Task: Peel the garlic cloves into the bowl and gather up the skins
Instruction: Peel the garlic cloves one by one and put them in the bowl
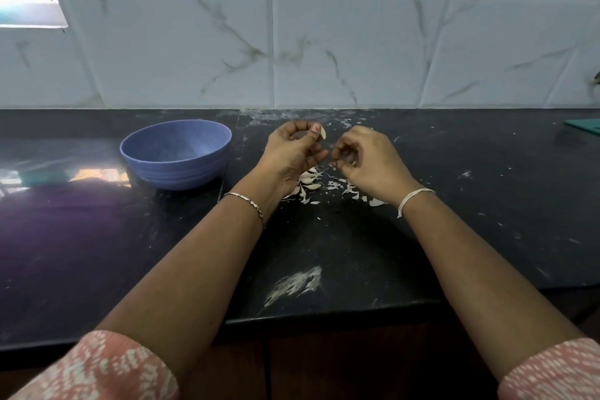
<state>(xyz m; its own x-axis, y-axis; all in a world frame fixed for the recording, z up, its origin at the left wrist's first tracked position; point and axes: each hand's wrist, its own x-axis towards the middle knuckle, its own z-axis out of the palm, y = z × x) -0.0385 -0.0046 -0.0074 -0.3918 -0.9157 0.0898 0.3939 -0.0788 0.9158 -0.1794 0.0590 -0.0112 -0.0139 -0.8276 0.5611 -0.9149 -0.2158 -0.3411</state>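
Left grip [293,148] pinches a small pale garlic clove [322,133] at its fingertips above the black stone counter [454,221]; right grip [363,156] is curled just beside, whether on skin I cannot tell. Beneath lie papery white skins [310,183], near the round blue bowl [172,172]. That clove looks light, firm and slippery once bare: hold its ends, tear skin from the tip.

No readable text, labels, brands or numbers on any surface in view.
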